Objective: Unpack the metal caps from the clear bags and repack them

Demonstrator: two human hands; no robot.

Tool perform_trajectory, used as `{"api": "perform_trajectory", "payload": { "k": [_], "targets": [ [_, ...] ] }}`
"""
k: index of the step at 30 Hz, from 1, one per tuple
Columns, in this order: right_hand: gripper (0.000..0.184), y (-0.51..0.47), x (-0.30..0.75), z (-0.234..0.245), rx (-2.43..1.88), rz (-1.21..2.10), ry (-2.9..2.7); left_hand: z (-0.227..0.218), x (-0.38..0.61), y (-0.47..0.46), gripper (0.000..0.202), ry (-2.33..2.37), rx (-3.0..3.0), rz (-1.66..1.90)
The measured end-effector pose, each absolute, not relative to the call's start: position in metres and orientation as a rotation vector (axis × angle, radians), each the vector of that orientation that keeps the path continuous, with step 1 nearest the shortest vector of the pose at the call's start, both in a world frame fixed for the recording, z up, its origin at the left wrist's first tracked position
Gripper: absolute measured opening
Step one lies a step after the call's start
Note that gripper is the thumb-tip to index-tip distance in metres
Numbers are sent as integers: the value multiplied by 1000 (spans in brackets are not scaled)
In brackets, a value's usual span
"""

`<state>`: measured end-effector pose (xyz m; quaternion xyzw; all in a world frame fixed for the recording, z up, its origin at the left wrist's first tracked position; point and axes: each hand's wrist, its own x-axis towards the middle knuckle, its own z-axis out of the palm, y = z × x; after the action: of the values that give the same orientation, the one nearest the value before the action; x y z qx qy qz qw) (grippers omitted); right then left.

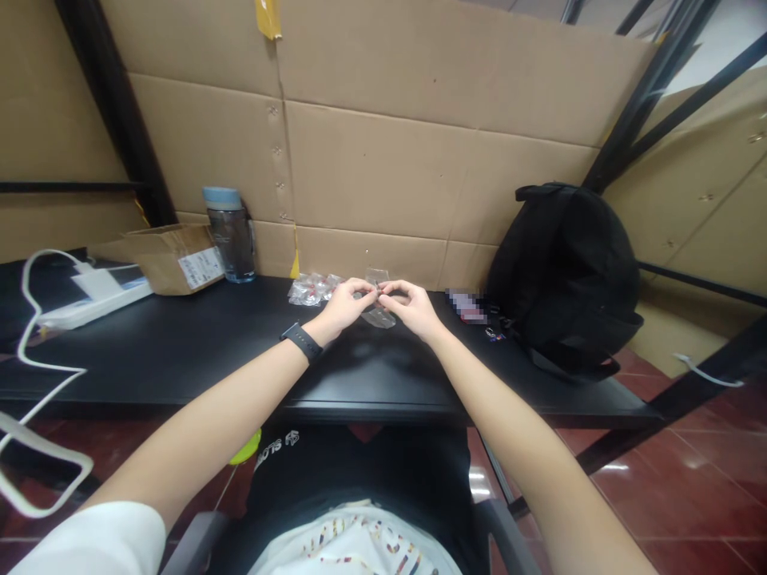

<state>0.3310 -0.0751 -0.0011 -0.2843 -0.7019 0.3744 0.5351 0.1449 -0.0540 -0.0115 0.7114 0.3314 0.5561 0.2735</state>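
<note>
Over the black table, my left hand (352,301) and my right hand (410,306) meet, fingertips pinched close together. Between them is a small clear plastic bag (379,318), its ends showing above and below the fingers. Something small and reddish shows at the fingertips, too small to make out. Both hands are closed on the bag. Left of my left hand, several clear plastic packets (310,289) with reddish bits inside lie on the table. A dark watch (302,342) is on my left wrist.
A blue-lidded bottle (232,239) and an open cardboard box (178,259) stand at the left, beside a white power strip (96,303) with a cable. At the right sits a black backpack (566,279). A cardboard wall (383,168) closes off the back of the table (228,351).
</note>
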Motion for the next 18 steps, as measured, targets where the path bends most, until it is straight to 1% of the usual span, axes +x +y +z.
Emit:
{"api": "perform_trajectory", "payload": {
  "k": [8, 13, 18],
  "targets": [
    [45, -79, 330, 1, -664, 884, -1646, -10, 143, -54, 14, 891, 2028, 1581],
    [44, -79, 326, 0, -644, 861, -1661, -6, 142, -56, 12, 949, 2083, 1624],
    [48, -77, 325, -1, -666, 879, -1653, -4, 142, -59, 9, 988, 2125, 1643]
  ]
}}
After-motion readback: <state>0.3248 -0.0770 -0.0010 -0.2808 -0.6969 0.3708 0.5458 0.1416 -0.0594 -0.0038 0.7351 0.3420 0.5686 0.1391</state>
